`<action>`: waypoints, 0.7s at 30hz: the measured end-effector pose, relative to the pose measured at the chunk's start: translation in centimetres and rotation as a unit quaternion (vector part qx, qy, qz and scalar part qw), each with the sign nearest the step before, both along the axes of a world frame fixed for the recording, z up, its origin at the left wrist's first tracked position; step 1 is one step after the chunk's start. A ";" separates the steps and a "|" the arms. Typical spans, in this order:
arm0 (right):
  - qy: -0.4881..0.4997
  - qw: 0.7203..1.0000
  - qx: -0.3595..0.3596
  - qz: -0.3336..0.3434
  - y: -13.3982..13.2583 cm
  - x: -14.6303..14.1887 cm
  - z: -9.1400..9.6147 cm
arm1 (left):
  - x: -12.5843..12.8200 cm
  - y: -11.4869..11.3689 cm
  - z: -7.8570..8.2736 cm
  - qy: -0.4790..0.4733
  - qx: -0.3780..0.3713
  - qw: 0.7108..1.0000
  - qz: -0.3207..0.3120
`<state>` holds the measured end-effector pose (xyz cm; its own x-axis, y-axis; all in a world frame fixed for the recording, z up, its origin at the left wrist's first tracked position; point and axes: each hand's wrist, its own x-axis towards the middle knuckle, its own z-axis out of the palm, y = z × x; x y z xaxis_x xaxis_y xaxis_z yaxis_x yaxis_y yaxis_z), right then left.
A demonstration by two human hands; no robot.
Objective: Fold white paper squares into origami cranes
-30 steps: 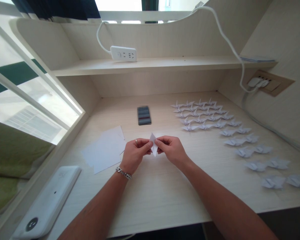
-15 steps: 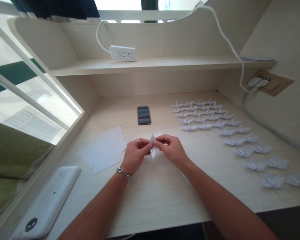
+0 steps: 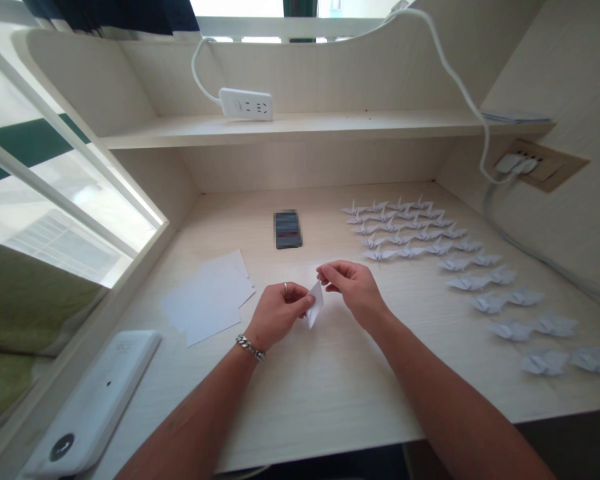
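Note:
A small folded piece of white paper (image 3: 316,305), pointed at top and bottom, is pinched between the thumb and fingers of my left hand (image 3: 279,312). It is held tilted above the desk. My right hand (image 3: 354,285) is closed in a pinch at the paper's upper tip; its fingertips hide the very end. Left of my hands, several flat white paper sheets (image 3: 207,300) lie overlapping on the desk. Over on the right stand rows of several folded white paper cranes (image 3: 410,251), with flatter ones (image 3: 510,330) nearer the front edge.
A dark phone with a blurred screen (image 3: 288,230) lies beyond my hands. At the front left is a white oblong device (image 3: 93,407). A power strip (image 3: 246,105) rests on the shelf (image 3: 320,125). White cables run down the right wall to a socket (image 3: 543,165).
My right hand has moved up and to the right, away from my left fingers. The folded paper has turned and shifted slightly right and down with my left hand.

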<state>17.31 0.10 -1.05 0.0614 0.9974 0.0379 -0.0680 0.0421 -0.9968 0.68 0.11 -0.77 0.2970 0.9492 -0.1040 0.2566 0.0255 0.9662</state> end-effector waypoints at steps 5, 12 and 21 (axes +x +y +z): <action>-0.097 0.993 0.048 0.047 -0.3 -0.1 -0.2 | 0.1 -0.2 0.3 -0.010 0.009 1.000 0.018; -0.045 0.996 0.031 0.072 -0.1 -0.4 -0.9 | 0.0 -0.2 0.5 -0.038 0.020 0.998 0.034; -0.066 0.994 0.017 0.086 -0.3 -0.7 -0.9 | -0.1 -0.2 0.5 -0.145 -0.023 0.986 0.075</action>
<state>16.58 -0.16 -1.94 -0.1184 0.9906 0.0678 0.0547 0.0747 -0.9957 0.61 -0.05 -0.31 0.1776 0.9809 -0.0793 -0.0396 0.0877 0.9954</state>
